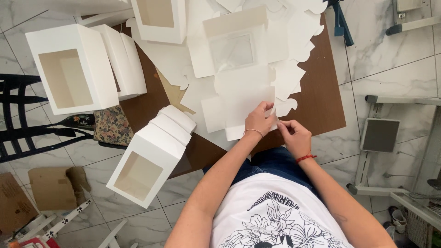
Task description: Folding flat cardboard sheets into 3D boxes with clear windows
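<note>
At ten o'clock stood an assembled white window box [73, 69], with another window box [149, 160] at eight o'clock on the edge of the brown table [321, 92]. The flat white box blank [239, 98] lay just beyond both hands, its long axis running toward twelve o'clock. The left hand [258, 121], fingers curled, pinched the blank's near edge. At five o'clock of it, the right hand [294, 137] seemed to pinch a small flap [284, 106], fingers bent, wrist angled inward.
</note>
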